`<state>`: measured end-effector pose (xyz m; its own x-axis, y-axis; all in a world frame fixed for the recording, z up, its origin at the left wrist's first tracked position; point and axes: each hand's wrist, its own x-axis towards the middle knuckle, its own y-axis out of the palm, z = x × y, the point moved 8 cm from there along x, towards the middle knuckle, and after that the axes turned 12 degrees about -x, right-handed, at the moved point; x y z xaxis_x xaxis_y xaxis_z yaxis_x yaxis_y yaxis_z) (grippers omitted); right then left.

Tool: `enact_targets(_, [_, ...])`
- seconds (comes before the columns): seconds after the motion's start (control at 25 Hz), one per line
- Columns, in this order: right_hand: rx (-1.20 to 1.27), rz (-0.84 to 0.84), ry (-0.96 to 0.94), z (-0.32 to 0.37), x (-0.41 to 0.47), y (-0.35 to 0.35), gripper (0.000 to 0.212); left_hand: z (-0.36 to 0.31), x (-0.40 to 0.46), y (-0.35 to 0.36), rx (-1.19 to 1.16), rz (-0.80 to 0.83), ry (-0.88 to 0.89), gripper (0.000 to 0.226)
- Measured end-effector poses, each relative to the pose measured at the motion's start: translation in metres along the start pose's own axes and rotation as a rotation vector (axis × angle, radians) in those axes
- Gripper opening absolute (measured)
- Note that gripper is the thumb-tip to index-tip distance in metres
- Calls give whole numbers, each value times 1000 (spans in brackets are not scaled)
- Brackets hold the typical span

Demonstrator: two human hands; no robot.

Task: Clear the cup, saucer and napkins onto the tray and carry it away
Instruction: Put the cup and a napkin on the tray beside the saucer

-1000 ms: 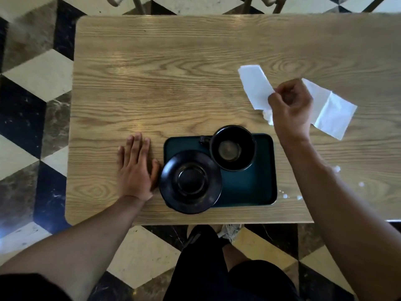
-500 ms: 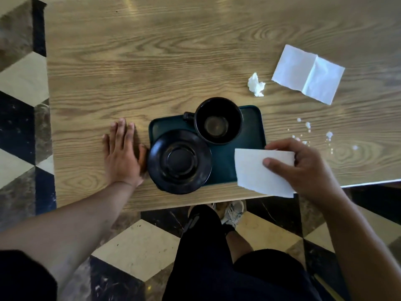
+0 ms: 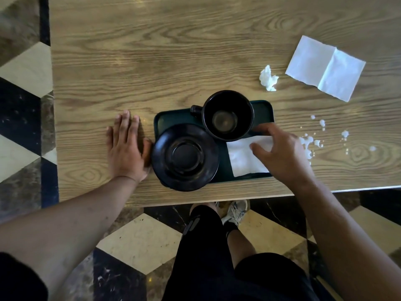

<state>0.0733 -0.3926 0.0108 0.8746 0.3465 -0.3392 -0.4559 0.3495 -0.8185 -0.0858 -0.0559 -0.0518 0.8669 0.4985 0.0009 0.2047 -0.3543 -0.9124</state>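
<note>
Wood-grain tabletop [image 3: 173,61] is seen from above, carrying one dark green tray [image 3: 263,109] near its front edge. One black cup [image 3: 227,115] is stood upright on the far part of the tray, its handle turned to the left and its inside seemingly empty. One black saucer [image 3: 185,157] is set at the tray's left end, its rim overhanging the tray's left and front edges.

Three napkins are counted. One flat white napkin [image 3: 243,158] is laid on the tray's right part, just beside the cup. One crumpled napkin [image 3: 268,78] is left on the tabletop beyond the tray. One unfolded napkin [image 3: 325,67] with a centre crease is spread farther right, well apart from the tray. A scatter of small white scraps [image 3: 314,142] is seen on the wood to the right of the tray.

Two hands are shown. The left hand [image 3: 125,153] is pressed flat on the tabletop with fingers together, nothing held, its thumb close to the saucer's rim. The right hand [image 3: 280,153] is held over the flat napkin with fingers loosely spread, fingertips touching the paper; whether it is gripped cannot be told.
</note>
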Motion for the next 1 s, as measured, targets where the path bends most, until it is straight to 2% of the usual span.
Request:
enact_targets(0.28, [-231,-217,-55,-8,-22,-17,39,-1,0,0,1,-3,-9,65])
enact_targets(0.36, [-210,-235,-59,-16,-27,-13,40,0,0,-1,6,3,-15,66])
enact_targets(0.56, [-189,-137,-3,-29,-29,9,42,-1,0,-1,11,7,-15,67])
enact_targets(0.8, [-143,-131,17,-35,-36,11,45,-1,-1,-1,2,0,-10,67])
enact_targets(0.92, [-115,-181,11,-38,-40,8,42,0,-1,-1,-7,4,-15,67])
enact_targets(1.0, [-31,-272,23,-38,-37,-4,30,0,-1,-1,-7,5,-22,67])
